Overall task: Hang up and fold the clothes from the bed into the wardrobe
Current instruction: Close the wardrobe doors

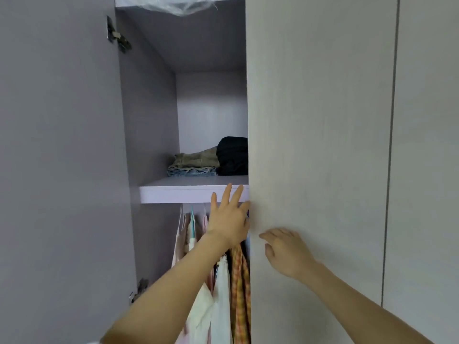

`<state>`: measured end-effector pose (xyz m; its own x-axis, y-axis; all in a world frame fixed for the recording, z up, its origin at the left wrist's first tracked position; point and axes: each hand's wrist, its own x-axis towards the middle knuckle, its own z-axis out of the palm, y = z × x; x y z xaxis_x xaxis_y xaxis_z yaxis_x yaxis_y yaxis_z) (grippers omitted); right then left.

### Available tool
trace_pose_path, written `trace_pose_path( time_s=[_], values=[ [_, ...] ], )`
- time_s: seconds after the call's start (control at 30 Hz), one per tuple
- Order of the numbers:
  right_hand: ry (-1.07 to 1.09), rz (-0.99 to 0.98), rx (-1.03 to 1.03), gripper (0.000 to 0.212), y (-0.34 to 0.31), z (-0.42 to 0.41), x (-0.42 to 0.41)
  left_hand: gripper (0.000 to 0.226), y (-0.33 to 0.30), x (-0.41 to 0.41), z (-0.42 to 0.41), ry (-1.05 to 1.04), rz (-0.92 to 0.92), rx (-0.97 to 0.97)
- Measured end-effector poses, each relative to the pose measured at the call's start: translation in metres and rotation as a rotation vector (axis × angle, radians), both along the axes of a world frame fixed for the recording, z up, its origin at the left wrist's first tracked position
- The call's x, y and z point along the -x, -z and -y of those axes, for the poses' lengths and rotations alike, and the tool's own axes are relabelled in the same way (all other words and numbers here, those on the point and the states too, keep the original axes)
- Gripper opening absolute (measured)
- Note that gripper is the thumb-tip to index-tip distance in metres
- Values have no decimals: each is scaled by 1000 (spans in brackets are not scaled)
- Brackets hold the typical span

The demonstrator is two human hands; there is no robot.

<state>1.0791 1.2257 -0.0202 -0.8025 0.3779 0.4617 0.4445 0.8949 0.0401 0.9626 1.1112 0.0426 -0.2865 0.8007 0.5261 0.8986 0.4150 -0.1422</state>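
The wardrobe (149, 120) stands partly open: its left door (57, 145) is swung wide, and the right door (318, 145) covers the right part of the opening. On the shelf (183, 192) lie folded clothes (196, 162): an olive piece on top of pale denim, with a black bundle (232, 156) just beside them, its right side hidden behind the right door. Below the shelf, hung clothes (223, 281) crowd together on hangers: pale pink and white pieces at the left, an orange plaid one against the door's edge.

The left hand (229, 219) reaches up in front of the hung clothes, fingers straight and spread, fingertips (228, 188) over the shelf's front edge. Its little-finger side meets the edge of the right door; it holds nothing. The right hand (285, 252) rests on the face of the right door near that edge, fingers loosely bent, palm toward the panel, nothing in its grasp.

At the top of the opening, a crumpled clear plastic bag (173, 4) hangs over the upper shelf. Metal hinges (118, 37) show on the left door. A further closed door (422, 145) stands at the far right.
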Motion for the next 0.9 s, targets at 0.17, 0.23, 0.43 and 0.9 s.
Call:
trace_pose_path(
  time_s=[0.17,0.23,0.43,0.9],
  values=[
    [-271,-253,18,32,16,56,0,32,36,2,86,132,29,-337],
    [-356,-320,30,26,19,83,9,27,42,8,119,48,66,-362],
    [-665,-389,195,23,47,188,62,23,64,21,222,-170,40,-449],
    [-1003,-243,271,47,64,320,160,51,75,65,379,-343,450,-800]
  ],
)
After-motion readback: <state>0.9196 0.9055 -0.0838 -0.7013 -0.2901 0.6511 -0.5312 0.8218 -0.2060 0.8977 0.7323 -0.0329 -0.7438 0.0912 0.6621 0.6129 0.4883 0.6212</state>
